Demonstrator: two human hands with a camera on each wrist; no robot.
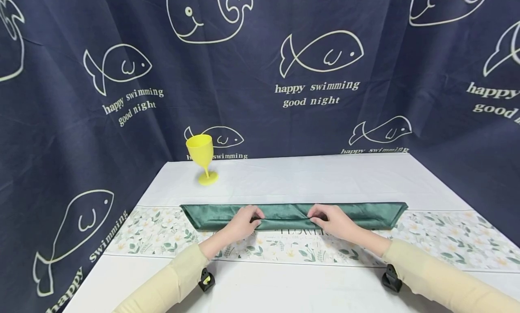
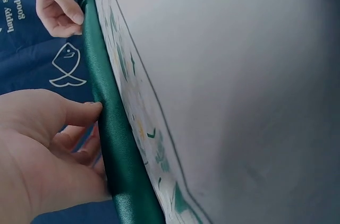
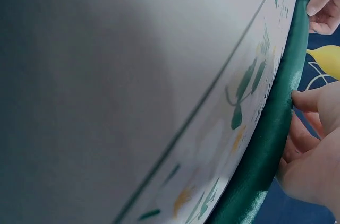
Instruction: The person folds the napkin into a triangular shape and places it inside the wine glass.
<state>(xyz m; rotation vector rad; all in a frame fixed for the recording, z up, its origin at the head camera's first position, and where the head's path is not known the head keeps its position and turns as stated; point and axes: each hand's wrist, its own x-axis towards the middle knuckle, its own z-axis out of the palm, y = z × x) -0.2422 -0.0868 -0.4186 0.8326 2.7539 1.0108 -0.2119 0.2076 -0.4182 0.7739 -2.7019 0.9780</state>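
While the satiny green cloth (image 1: 286, 211) is spread as a folded strip across the tablecloth's floral band (image 1: 148, 231), its near edge is pinched left of middle by the left hand (image 1: 242, 222), right of middle by the right hand (image 1: 335, 220).

You face a navy fish-and-whale-print curtain (image 1: 252, 96) beyond the far edge of the tabletop (image 1: 292, 286), flanking its side edges too.

Satiny cloth (image 1: 284, 210) looks solid dark green from here, goblet (image 1: 201, 151) plain yellow, tablecloth (image 1: 284, 286) white with a green-leafed floral band, curtain (image 1: 252, 105) navy with white whale, fish and lettering prints, sleeves (image 1: 174, 277) plain cream.
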